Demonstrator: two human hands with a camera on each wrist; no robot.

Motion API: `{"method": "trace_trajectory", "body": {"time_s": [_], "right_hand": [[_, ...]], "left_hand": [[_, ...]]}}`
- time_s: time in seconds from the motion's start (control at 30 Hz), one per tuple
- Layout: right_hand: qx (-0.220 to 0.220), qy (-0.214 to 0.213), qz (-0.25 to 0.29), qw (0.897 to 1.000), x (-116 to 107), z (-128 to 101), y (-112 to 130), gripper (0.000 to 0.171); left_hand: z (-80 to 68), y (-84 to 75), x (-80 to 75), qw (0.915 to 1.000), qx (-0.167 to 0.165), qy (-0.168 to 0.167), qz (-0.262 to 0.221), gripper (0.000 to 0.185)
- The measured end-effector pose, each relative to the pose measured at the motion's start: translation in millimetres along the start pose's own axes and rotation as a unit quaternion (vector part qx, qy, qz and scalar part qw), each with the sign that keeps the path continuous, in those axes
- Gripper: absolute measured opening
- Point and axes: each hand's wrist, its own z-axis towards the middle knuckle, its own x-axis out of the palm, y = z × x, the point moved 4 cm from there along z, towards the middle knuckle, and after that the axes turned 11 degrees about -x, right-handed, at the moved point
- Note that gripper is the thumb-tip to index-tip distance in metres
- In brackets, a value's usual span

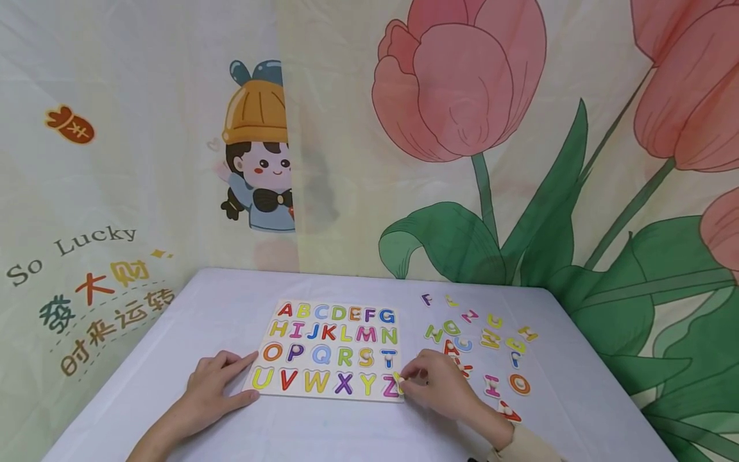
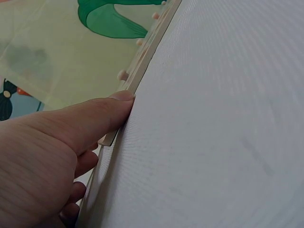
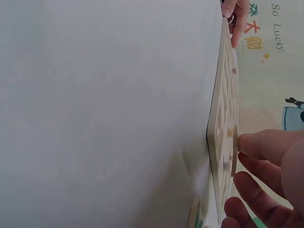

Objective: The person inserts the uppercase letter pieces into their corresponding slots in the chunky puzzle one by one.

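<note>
Head view: one alphabet board [image 1: 329,350], left hand [image 1: 215,384] flat steadying; right hand [image 1: 441,385] pinching piece.

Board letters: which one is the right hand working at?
The purple Z, last in the bottom row at the board's near right corner; the right hand's fingertips pinch at its edge.

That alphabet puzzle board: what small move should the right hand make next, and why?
Probably lift the piece clear. The right hand pinches a piece at the Z corner of the alphabet puzzle board; the wrist view shows it raised off the surface. The left hand steadies the opposite edge.
</note>
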Motion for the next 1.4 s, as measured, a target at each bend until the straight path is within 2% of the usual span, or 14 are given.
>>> {"method": "trace_trajectory", "body": {"time_s": [0.4, 0.77, 1.4], "right_hand": [[-0.041, 0.005, 0.02, 0.999, 19.2, 22.3, 25.1, 0.006], [-0.058, 0.002, 0.035, 0.998, 33.6, 30.9, 31.5, 0.006], [-0.042, 0.005, 0.03, 0.999, 41.7, 30.5, 33.8, 0.006]], "left_hand": [[-0.7, 0.0, -1.3, 1.0, 0.0, 0.003, 0.002, 0.083], [-1.5, -1.8, -3.0, 1.0, 0.003, 0.003, 0.007, 0.083], [-2.6, 0.4, -1.5, 0.9999, 0.008, -0.009, 0.001, 0.081]]}}
